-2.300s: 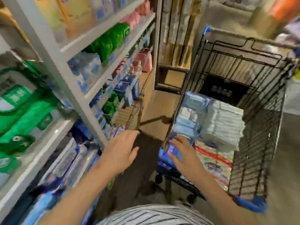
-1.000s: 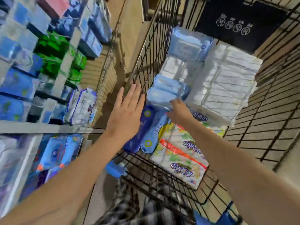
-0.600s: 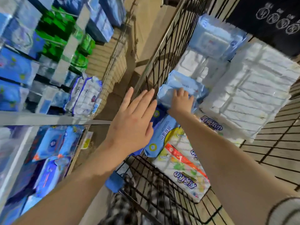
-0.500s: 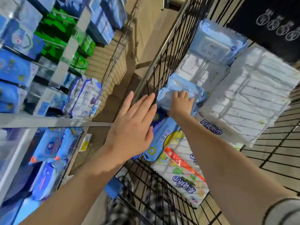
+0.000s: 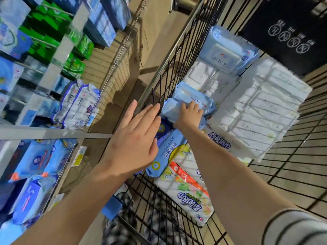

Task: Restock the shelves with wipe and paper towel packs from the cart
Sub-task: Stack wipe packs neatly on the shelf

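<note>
A black wire cart (image 5: 177, 55) stands on the tan floor (image 5: 155, 32) at right, holding pale blue wipe packs (image 5: 191, 101), white paper towel bundles (image 5: 261, 110) and a colourful printed pack (image 5: 187, 190) on its mesh bottom. At left, grey shelves (image 5: 53, 134) carry blue, green and white packs (image 5: 77, 105), blurred at the far end.

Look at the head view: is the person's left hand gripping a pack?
No: the left hand is open and flat beside the cart's wire side, holding nothing.
</note>
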